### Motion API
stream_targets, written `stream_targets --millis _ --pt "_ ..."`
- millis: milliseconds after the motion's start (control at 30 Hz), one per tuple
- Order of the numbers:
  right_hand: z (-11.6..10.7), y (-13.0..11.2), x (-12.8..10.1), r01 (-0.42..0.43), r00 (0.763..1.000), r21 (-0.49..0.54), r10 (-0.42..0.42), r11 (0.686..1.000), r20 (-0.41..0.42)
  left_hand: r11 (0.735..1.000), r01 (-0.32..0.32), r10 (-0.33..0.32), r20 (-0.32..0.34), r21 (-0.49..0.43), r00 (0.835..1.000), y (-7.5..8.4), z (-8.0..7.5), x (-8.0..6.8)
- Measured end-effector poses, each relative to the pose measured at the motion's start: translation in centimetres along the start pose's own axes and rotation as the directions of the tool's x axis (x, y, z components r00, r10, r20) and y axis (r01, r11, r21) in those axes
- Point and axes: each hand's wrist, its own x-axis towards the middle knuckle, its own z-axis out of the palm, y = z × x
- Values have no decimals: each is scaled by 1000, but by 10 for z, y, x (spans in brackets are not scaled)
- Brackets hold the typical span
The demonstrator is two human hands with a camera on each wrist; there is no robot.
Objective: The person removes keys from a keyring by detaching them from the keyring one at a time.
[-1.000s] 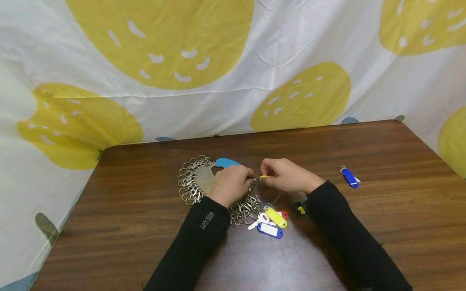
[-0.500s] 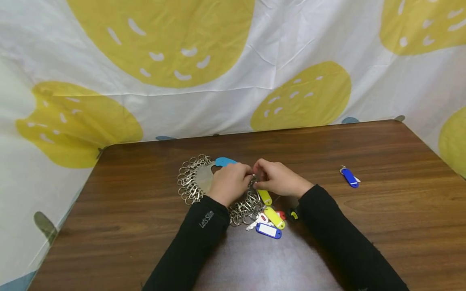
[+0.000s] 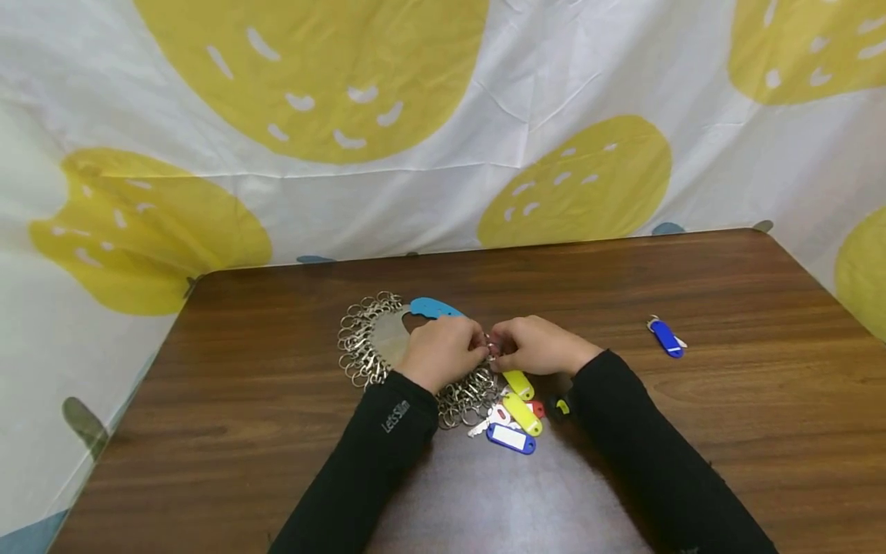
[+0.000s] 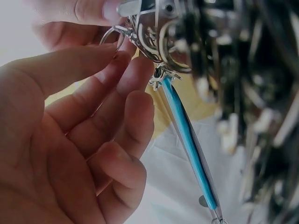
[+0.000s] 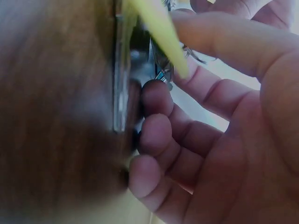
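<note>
Spanning the near side of the worktop (image 3: 208,446) are two black sleeves, the left sleeve (image 3: 360,454) with small pale lettering near the cuff, the right sleeve (image 3: 664,454) slanting in from the near right. Between them, nearest of the small things, lies a blue tag (image 3: 511,438) with a white label. Just beyond it a lower yellow tag (image 3: 522,415) partly covers a red tag (image 3: 536,408), and a silver key (image 3: 477,428) lies beside them, touching or almost touching the fringe of metal clips (image 3: 464,400). Past these, the upper yellow tag (image 3: 519,385) hangs just under the right hand (image 3: 543,346), which pinches it at its metal end; which small piece sits between those fingertips is hidden. Close beside, the left hand (image 3: 439,354) pinches a ring (image 4: 113,39) between thumb and fingers, its other fingers loosely bent. Left of that hand the clips curve around a pale grey plate (image 3: 390,337) with a blue strip (image 3: 432,307) along its far side. Well apart, towards the right edge, lies another blue tag (image 3: 667,338) with a ring and key. Behind the far edge hangs a white cloth (image 3: 429,208) with yellow shapes.
</note>
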Motion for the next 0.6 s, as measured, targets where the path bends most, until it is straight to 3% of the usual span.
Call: stream_targets --millis 133,267,400,600 --pt "-2 1 0 -17 1000 -1 17 1000 -27 1000 -7 7 -5 7 1000 0 0 -1" --pt "-4 1 0 -30 997 63 34 998 -63 1000 -9 10 -38 12 999 0 1 -1" --pt "-4 3 1 -30 999 149 36 988 -37 1000 5 -4 -67 16 998 -1 1 -1" --pt "-3 6 1 -80 996 136 84 987 -27 1000 30 -30 -81 0 996 -1 0 -2"
